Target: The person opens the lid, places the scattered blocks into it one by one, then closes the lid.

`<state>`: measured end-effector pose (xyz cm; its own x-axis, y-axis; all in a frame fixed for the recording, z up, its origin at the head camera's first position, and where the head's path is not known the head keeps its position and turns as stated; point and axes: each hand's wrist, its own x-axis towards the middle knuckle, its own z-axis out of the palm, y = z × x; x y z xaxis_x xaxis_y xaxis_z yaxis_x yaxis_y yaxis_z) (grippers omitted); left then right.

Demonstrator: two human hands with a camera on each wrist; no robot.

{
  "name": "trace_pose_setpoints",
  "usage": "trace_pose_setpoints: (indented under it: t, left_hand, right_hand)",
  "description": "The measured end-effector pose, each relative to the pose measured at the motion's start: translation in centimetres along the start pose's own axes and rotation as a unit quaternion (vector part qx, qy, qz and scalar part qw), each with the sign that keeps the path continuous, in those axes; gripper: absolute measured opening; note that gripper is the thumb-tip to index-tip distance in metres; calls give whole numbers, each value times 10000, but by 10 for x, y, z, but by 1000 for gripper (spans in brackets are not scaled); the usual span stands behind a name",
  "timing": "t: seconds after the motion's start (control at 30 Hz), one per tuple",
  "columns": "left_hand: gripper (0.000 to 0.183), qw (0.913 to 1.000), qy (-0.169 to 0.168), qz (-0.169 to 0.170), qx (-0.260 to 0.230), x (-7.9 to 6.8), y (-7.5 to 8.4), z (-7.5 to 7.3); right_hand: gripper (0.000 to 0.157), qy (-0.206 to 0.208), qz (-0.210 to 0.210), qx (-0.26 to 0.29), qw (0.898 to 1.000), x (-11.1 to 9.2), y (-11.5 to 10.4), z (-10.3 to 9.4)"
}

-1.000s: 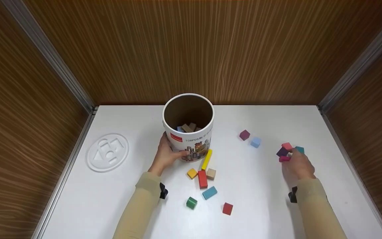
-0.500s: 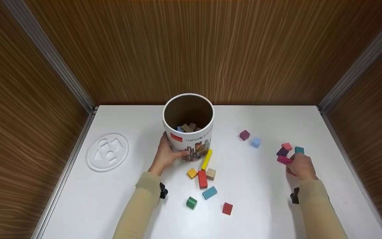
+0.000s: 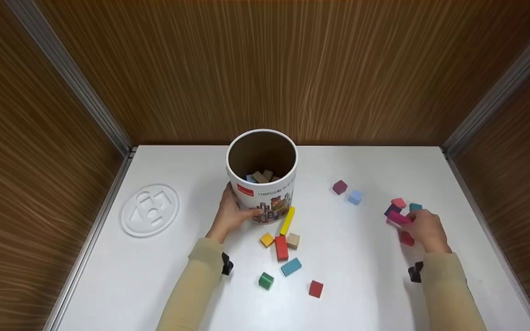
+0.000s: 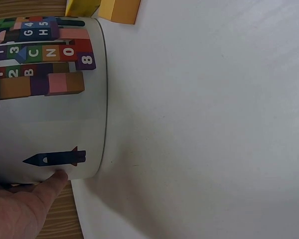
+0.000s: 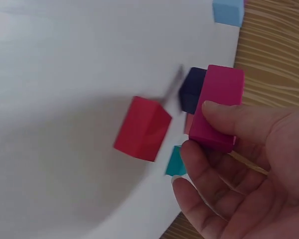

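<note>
A magenta rectangular block (image 5: 220, 97) is pinched between the thumb and fingers of my right hand (image 3: 426, 228), at the right of the table. Close by are a red block (image 3: 406, 238), a dark purple block (image 3: 392, 210), a coral pink block (image 3: 399, 202) and a teal block (image 3: 415, 207), partly behind the hand. My left hand (image 3: 228, 215) grips the lower left side of a white printed bucket (image 3: 246, 195), its thumb across the front. Wooden blocks (image 3: 260, 177) lie inside the upright bucket. In the left wrist view one finger (image 4: 54, 184) touches the bucket wall.
A white round lid (image 3: 141, 230) with shaped cutouts lies at the left. In front of the bucket are several loose blocks, including a yellow bar (image 3: 287, 221) and a green block (image 3: 266, 281). Wood-grain panels (image 3: 265, 69) enclose the back and sides.
My right hand has picked up the magenta block and drawn it slightly back and right, away from the cluster; the red block has come into view. The left hand stays on the bucket.
</note>
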<state>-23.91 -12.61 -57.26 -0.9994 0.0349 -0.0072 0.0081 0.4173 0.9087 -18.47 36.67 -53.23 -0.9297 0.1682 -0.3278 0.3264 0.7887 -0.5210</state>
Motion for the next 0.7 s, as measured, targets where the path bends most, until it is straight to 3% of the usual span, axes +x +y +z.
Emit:
trace_pose_setpoints:
  t: [0.3, 0.53, 0.7]
  left_hand:
    - [130, 10000, 19, -45, 0, 0, -1, 1]
    - [131, 9999, 2, -105, -30, 0, -2, 1]
    - [132, 9999, -16, -117, 29, 1, -2, 1]
  right_hand:
    - [43, 240, -538, 212, 9980, -8, -24, 0]
    - [36, 542, -1102, 292, 9920, -13, -61, 1]
    - [36, 460, -1335, 445, 9890, -17, -94, 1]
